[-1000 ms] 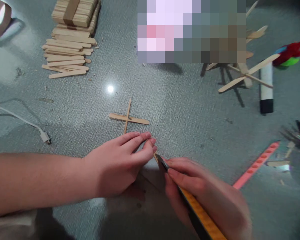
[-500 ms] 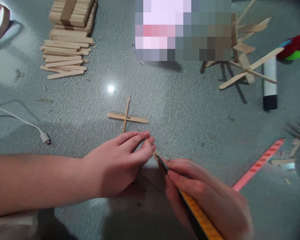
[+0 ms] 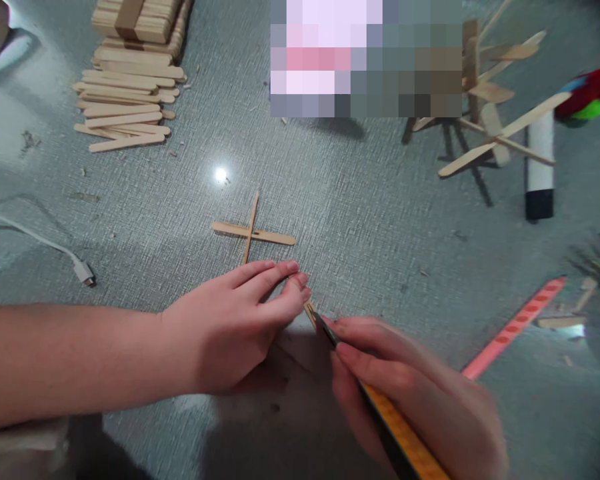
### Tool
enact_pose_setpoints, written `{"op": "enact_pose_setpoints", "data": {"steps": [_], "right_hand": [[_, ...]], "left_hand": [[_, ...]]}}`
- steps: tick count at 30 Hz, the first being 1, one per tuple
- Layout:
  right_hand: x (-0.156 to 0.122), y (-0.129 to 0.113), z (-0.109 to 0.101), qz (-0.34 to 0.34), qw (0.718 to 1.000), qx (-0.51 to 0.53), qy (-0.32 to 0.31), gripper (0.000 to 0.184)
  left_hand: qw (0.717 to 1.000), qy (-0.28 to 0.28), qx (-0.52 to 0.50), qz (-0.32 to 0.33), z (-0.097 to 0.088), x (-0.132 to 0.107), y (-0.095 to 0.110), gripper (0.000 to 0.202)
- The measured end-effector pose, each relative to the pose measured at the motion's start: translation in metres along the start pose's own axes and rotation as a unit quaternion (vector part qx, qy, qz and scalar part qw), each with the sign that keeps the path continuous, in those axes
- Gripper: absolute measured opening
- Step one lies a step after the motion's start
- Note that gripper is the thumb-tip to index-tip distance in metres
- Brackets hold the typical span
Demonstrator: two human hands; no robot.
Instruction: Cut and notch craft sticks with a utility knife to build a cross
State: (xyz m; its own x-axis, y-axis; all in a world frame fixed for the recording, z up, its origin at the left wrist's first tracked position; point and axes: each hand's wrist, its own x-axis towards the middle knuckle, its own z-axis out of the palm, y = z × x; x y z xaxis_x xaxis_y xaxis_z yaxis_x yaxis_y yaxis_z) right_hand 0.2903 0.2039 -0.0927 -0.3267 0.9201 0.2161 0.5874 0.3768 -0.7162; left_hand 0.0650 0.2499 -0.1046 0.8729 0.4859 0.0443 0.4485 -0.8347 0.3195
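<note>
My left hand (image 3: 237, 317), fingers bunched, holds a wooden craft stick (image 3: 309, 311), its end jutting near-right against the utility knife (image 3: 378, 403) gripped in my right hand (image 3: 423, 397).

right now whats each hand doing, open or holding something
Left hand: holding a thin wooden stick.
Right hand: closed around a yellow-and-black cutter knife.

Orange cutter (image 3: 403, 430), pink strip (image 3: 513, 329) (red-spotted)
</note>
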Motion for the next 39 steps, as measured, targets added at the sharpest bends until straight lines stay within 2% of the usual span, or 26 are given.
{"op": "enact_pose_setpoints", "data": {"steps": [6,11,13,15,17,20,23,28,35,39], "right_hand": [[-0.004,0.004,0.0,-0.022,1.0,-0.022,-0.005,0.028],[-0.011,0.011,-0.002,-0.056,0.998,-0.02,-0.003,0.031],[-0.019,0.013,-0.004,-0.045,0.998,-0.025,0.022,0.027],[-0.023,0.013,-0.006,-0.006,0.998,-0.043,0.034,0.021],[-0.021,0.012,-0.006,0.01,0.998,-0.059,0.018,0.016],[-0.009,0.011,-0.002,-0.04,0.997,-0.065,-0.002,0.015],[0.0,0.012,0.001,-0.048,0.998,-0.05,0.01,0.018],[-0.002,0.013,0.002,-0.038,0.999,-0.036,0.001,0.028],[-0.003,0.012,0.004,-0.053,0.998,-0.036,0.025,0.027],[-0.001,0.009,0.003,-0.034,0.998,-0.052,-0.017,0.023]], "left_hand": [[1.0,0.001,-0.002,0.013,0.0,0.0,-0.004,0.076],[1.0,0.002,-0.012,0.019,0.001,0.0,-0.004,0.091],[1.0,0.001,-0.014,0.02,0.001,0.0,-0.004,0.099],[1.0,-0.001,-0.014,0.02,0.001,0.001,-0.003,0.098],[1.0,-0.011,-0.012,0.021,0.0,0.001,-0.003,0.093],[0.999,-0.026,-0.011,0.023,-0.001,0.001,-0.003,0.091],[0.999,-0.011,-0.012,0.03,0.0,0.001,-0.003,0.091],[0.999,-0.01,-0.003,0.03,0.001,0.0,-0.003,0.088],[0.999,-0.024,0.005,0.027,-0.001,0.001,-0.002,0.089],[1.0,0.001,0.01,0.026,0.0,0.003,-0.001,0.085]]}}
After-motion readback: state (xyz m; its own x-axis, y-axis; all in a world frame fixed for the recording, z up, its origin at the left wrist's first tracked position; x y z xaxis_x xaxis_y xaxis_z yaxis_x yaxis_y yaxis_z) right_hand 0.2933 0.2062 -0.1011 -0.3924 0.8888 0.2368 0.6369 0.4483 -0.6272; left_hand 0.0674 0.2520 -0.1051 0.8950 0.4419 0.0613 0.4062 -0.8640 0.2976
